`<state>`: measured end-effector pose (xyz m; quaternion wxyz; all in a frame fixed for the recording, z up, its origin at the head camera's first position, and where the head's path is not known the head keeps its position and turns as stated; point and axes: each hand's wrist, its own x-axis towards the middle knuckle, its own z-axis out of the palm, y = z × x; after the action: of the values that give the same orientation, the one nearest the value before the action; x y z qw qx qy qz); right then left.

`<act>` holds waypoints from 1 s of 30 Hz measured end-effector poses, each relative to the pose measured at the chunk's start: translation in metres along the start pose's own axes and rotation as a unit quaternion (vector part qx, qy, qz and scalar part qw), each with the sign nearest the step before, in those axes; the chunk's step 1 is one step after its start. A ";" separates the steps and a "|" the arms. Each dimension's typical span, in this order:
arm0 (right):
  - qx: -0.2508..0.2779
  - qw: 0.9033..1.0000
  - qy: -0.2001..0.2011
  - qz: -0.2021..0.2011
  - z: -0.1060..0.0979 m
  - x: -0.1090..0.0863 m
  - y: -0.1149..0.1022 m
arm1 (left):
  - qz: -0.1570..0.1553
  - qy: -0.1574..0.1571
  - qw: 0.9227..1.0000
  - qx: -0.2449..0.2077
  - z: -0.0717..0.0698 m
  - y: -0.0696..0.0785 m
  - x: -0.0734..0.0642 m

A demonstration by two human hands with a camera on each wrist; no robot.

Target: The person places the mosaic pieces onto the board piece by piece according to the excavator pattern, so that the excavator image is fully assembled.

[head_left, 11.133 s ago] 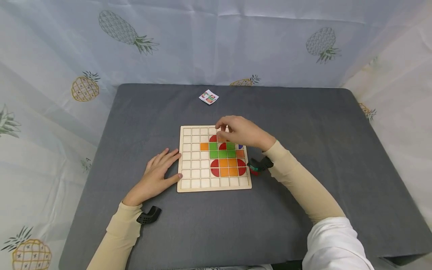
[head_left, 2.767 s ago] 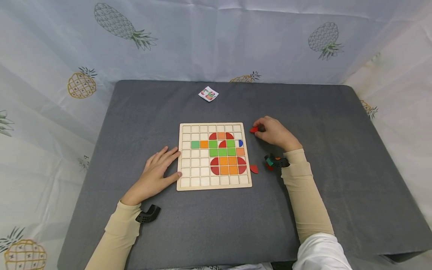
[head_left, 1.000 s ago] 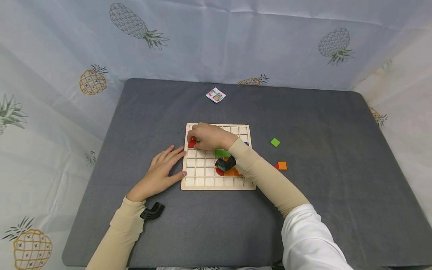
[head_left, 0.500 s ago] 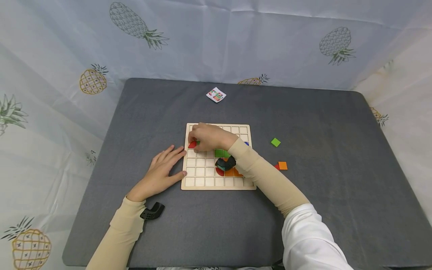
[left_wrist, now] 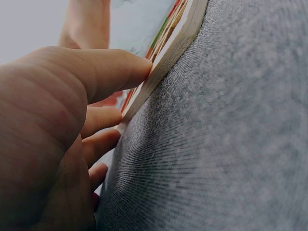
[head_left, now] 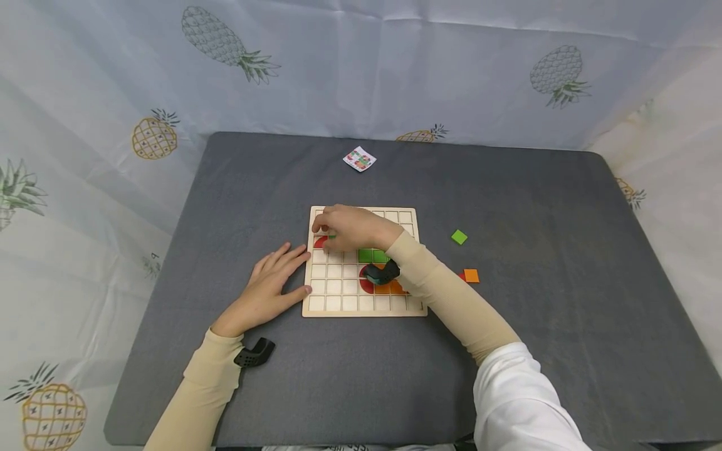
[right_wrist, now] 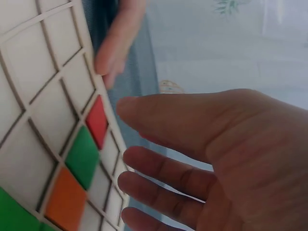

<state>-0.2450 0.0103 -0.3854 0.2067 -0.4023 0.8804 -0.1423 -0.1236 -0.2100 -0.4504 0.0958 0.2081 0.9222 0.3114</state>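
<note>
My left hand [head_left: 265,291] lies flat on the table with spread fingers, thumb and fingertips touching the left edge of a wooden grid board [head_left: 342,304]. In the left wrist view the thumb meets the board's side [left_wrist: 166,62]. Over the board's upper left hovers my right hand [head_left: 355,227], loosely bent, with nothing between thumb and fingers. Just below its fingertips, a red rounded piece [right_wrist: 97,120] sits in a cell of the leftmost column. A green square [right_wrist: 83,156] and an orange square [right_wrist: 66,198] follow it along the row. My right hand and forearm hide much of the pattern.
Right of the board lie a loose light-green square [head_left: 459,237] and an orange square [head_left: 471,275], with a red piece [head_left: 462,276] partly showing beside it. A small printed pattern card [head_left: 360,159] rests near the table's far edge. A pineapple-print curtain [head_left: 361,75] hangs behind.
My right hand has carried the red piece from right of the board to the leftmost column, then let it go and lifted its fingers slightly. Earlier, a green square was added. My left hand stays put.
</note>
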 end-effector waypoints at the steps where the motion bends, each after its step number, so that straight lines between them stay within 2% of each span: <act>1: 0.013 1.000 0.009 0.000 -0.002 -0.003 0.000 | 0.000 -0.001 1.000 0.000 0.000 0.000 0.000; 5: 0.049 0.998 0.042 -0.001 -0.014 -0.023 0.003 | -0.003 -0.003 1.000 0.004 0.000 -0.001 0.000; 12: 0.073 0.993 0.088 0.006 -0.030 -0.061 0.011 | -0.006 0.002 1.000 0.008 0.001 -0.001 0.000; 22: 0.101 0.981 0.151 0.063 -0.039 -0.119 0.031 | -0.001 0.004 1.000 0.005 0.002 -0.001 0.000; 30: 0.118 0.967 0.189 0.120 -0.035 -0.160 0.057 | 0.002 0.009 1.000 0.007 0.003 0.001 0.000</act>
<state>-0.2041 0.1717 -0.3389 0.0982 -0.2320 0.9225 -0.2924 -0.1222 -0.2084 -0.4521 0.0853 0.2077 0.9250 0.3066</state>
